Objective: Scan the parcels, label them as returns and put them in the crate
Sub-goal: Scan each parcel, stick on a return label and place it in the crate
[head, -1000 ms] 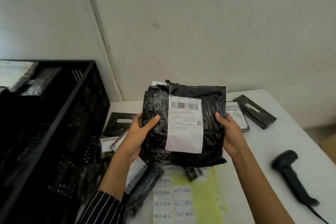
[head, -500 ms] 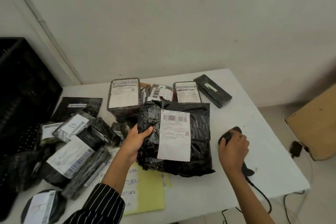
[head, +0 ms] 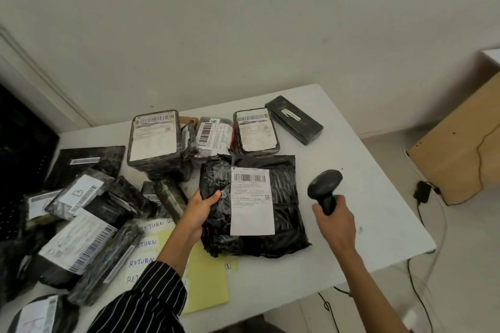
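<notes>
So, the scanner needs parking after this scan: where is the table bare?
Bare tabletop lies right of the held black parcel, this side of the long black box. Left side is crowded: piled parcels, RETURN sheets.

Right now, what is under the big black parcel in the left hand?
The yellow sheet runs under the black parcel's near-left corner, on the white table. The left hand grips its left edge. Whatever else lies beneath is covered.
</notes>
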Action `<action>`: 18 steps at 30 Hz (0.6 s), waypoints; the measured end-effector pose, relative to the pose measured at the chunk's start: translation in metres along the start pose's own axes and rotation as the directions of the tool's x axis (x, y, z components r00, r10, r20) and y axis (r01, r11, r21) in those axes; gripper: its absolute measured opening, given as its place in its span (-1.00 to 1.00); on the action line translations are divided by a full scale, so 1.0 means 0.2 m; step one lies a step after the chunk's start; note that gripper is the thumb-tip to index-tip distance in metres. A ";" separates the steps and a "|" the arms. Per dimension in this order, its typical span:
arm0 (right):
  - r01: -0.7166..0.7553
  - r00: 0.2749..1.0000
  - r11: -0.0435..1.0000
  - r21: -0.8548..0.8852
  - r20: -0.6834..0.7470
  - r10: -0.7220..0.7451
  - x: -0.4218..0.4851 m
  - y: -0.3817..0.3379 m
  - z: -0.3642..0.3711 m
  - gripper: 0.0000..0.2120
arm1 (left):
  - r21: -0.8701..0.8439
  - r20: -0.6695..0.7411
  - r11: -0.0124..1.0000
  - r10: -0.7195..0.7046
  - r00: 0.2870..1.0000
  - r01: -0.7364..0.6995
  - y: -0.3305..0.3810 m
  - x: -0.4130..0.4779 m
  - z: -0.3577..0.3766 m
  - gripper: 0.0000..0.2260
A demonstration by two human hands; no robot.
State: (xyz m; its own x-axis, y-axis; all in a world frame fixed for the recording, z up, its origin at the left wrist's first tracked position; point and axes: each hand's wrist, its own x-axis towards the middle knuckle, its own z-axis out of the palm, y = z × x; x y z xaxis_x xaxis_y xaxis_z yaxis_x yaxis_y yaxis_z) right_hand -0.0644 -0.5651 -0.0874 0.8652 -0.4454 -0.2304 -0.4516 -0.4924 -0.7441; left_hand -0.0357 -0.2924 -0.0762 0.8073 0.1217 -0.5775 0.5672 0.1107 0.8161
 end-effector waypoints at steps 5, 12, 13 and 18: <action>-0.011 0.985 0.958 0.288 0.165 -0.038 -0.23 -0.16 -0.06 -0.81 | -0.007 0.007 1.000 0.008 1.000 -0.008 -0.03 0.00 0.04 -0.66; -0.113 0.938 0.879 0.463 0.340 -0.058 -0.44 -0.25 0.03 -0.86 | 0.010 -0.011 0.998 0.056 0.998 -0.056 -0.08 0.01 0.09 -0.66; -0.124 0.935 0.872 0.474 0.349 -0.057 -0.46 -0.26 0.04 -0.87 | 0.010 -0.018 0.998 0.058 0.998 -0.058 -0.08 0.01 0.09 -0.67; -0.145 0.925 0.860 0.490 0.375 -0.058 -0.50 -0.27 0.07 -0.85 | 0.019 -0.034 0.998 0.067 0.997 -0.067 -0.10 0.01 0.10 -0.69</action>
State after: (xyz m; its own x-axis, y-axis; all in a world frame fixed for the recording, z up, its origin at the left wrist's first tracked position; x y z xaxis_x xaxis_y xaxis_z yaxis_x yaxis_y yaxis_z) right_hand -0.1230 -0.4839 -0.0325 0.9085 -0.1029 -0.4050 -0.4064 0.0078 -0.9136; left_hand -0.0411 -0.3134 -0.0929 0.8375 0.1628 -0.5216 0.5150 0.0840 0.8531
